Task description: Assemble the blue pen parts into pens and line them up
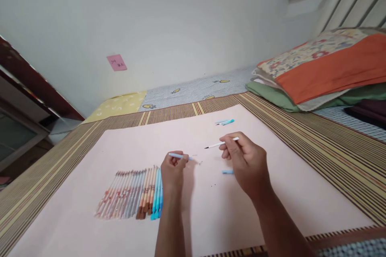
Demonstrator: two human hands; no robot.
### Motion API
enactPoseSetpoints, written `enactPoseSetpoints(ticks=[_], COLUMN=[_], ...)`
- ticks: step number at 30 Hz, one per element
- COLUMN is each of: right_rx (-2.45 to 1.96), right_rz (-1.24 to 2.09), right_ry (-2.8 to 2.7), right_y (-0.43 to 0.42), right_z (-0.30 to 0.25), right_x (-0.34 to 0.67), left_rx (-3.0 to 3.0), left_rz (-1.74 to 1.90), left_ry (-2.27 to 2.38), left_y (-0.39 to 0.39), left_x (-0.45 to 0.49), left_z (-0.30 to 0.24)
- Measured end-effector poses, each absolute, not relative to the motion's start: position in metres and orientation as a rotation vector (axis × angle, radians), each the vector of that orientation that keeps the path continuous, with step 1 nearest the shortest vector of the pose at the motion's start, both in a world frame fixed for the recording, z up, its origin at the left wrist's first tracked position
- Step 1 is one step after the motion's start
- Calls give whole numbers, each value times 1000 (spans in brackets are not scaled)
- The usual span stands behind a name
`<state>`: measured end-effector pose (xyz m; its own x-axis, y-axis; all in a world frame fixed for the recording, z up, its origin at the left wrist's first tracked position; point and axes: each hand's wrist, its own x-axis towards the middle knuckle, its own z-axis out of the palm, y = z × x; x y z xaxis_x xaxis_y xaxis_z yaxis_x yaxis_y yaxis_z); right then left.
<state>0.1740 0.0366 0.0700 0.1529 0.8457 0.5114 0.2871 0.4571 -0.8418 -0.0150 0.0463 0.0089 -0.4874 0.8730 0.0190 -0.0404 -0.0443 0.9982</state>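
Note:
Over a large pale pink sheet point(126, 144), my left hand point(173, 170) is closed around a light blue pen barrel point(175, 155) that points to the right. My right hand point(245, 162) pinches a thin white pen refill point(214, 145), its dark tip aimed left toward the other hand. A short blue pen part point(227, 172) lies beside the right hand, partly hidden by it. Tiny bits, too small to name, lie between the hands. To the left, several pens point(129, 194) lie in a row, from pinkish and grey through brown to blue; my left arm covers the row's right end.
Farther back on the sheet lie blue pen pieces point(227, 122). Beneath the sheet is a striped mat point(304, 132). Folded bedding with an orange edge point(334, 68) is stacked at the right. A pink note point(117, 62) is stuck to the wall behind.

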Motion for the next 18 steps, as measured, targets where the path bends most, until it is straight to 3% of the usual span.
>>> enactPoseSetpoints(ticks=[6,13,18], right_rx=[-1222,-1444,-1543], right_rz=[496,427,370], right_ry=[-1638,-2344,-2495], right_y=[59,81,93], right_z=[41,13,-8], right_x=[176,148,131], left_rx=[118,-14,-35], left_rz=[1720,1628,1602], left_ry=[1074,965,902], left_y=[50,48,47], left_x=[-22,-18,-16], left_z=[13,22,24])
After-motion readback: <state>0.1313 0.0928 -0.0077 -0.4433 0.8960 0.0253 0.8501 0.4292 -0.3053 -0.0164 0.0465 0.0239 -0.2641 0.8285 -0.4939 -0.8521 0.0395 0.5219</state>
